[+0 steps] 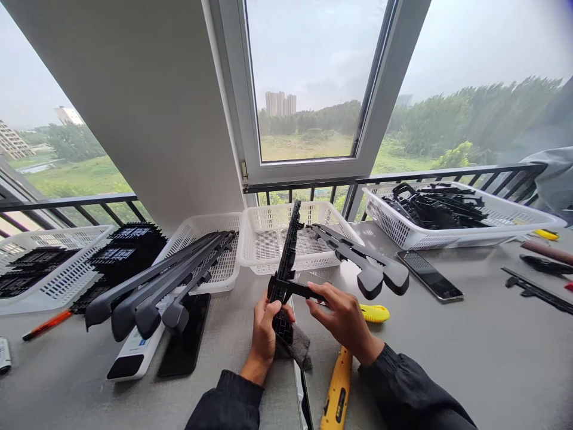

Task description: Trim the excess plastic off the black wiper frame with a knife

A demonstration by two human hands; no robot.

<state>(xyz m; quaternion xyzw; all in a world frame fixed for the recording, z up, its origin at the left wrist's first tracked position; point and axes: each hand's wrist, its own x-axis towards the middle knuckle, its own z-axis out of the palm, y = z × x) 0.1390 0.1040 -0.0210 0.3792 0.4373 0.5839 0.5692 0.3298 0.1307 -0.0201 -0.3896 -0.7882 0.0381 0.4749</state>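
Note:
My left hand [264,334] is wrapped round the lower part of a long, ribbed black plastic strip [289,245], which stands tilted up and away from me. In my right hand [342,313], thumb and fingers pinch the end of a short black bar [304,290]. Its other end meets the strip just above my left thumb; whether it is joined there I cannot tell. A grey foam piece [299,346] sits below the strip's lower end, beside my left hand. Near my right hand lie a yellow-handled knife [375,313] and a yellow tool [338,391].
White baskets [250,257] line the table's far side; the right one [425,239] holds black parts [436,206]. Long dark handles [147,286] lean on a basket at left, two more [358,257] at right. Phones [430,275] and a black strip [537,289] lie about.

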